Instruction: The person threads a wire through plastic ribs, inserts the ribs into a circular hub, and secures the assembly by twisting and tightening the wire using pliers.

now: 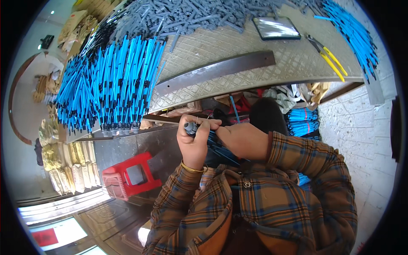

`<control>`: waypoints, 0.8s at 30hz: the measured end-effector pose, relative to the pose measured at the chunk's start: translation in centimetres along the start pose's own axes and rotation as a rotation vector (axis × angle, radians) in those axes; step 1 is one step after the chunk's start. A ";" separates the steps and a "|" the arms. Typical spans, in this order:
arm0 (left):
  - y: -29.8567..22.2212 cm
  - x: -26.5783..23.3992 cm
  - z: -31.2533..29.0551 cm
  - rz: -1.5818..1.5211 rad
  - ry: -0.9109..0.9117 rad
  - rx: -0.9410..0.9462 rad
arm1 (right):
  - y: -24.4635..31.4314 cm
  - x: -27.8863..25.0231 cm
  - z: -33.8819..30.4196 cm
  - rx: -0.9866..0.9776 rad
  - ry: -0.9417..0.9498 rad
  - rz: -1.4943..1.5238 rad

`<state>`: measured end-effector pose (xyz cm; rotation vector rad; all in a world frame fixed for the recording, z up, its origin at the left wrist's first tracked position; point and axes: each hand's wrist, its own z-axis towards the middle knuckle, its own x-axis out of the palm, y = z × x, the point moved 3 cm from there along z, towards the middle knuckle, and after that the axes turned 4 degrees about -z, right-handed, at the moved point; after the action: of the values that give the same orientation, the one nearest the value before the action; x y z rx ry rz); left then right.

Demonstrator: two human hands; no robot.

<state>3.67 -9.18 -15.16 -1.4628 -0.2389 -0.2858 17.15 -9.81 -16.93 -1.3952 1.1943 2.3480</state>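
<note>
In front of my chest my two hands meet just off the table's near edge. My left hand [193, 144] is closed around a grey plastic piece [190, 128] with a round end, which pokes out between thumb and fingers. My right hand [244, 139] touches the left fingertips with its own fingers pinched together; what they grip is too small to make out. A thin wire-like strand stands up by the fingertips. Beneath the hands lie dark and blue thin rods [224, 154], partly hidden by the wrists.
On the table [193, 61] are a big bundle of blue rods [123, 80], a heap of grey plastic parts [187, 17], a dark metal bar [216, 70], a phone-like tablet [277, 28] and yellow-handled pliers [333, 63]. More blue rods [355, 36] lie far right. A red stool [131, 175] stands left.
</note>
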 end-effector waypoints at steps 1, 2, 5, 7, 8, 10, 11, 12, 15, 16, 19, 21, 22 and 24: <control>-0.2 0.1 0.1 -0.017 -0.003 0.022 | 0.0 -0.7 0.0 -0.013 0.007 -0.023; -0.5 0.1 0.0 0.009 -0.009 0.012 | 0.2 -1.7 0.2 -0.008 0.023 -0.030; -0.1 0.0 0.3 0.012 0.008 0.042 | -0.1 -4.7 1.0 0.000 0.045 -0.118; 0.5 -1.2 -0.3 0.279 0.057 0.131 | 1.1 -5.5 2.3 -0.103 -0.199 -0.032; 0.7 -1.7 -0.5 0.256 0.056 0.180 | 1.4 -5.7 2.7 -0.160 -0.315 0.019; 1.4 -2.3 -1.1 0.301 0.075 0.106 | 1.0 -4.5 3.2 -0.218 -0.213 -0.018; 1.2 -2.5 -1.4 0.287 0.075 0.136 | 0.8 -3.9 3.7 -0.254 -0.111 -0.013; 0.8 -2.6 -1.9 0.191 0.081 0.103 | 1.0 -3.9 4.2 -0.268 -0.107 -0.035; 0.5 -3.6 -3.5 0.002 0.086 0.033 | 2.6 -3.2 6.0 -0.483 -0.014 -0.104; 0.7 -4.3 -4.1 0.034 0.055 0.044 | 3.0 -2.9 6.3 -0.491 -0.008 -0.107; -0.1 -4.9 -4.2 0.094 -0.001 0.075 | 4.7 -2.7 7.4 -0.605 0.054 -0.160; -0.5 -4.8 -4.7 -0.011 -0.022 0.068 | 5.4 -3.0 7.8 -0.632 0.042 -0.221; -0.8 -4.7 -4.7 -0.063 -0.030 0.061 | 5.7 -3.2 7.9 -0.655 0.028 -0.276; -1.0 -4.8 -4.2 -0.031 -0.002 0.084 | 6.4 -3.8 7.9 -0.667 0.012 -0.337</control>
<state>-1.27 -13.19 -16.22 -1.3774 -0.2724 -0.2964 10.75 -7.56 -8.41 -1.6166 0.1211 2.5747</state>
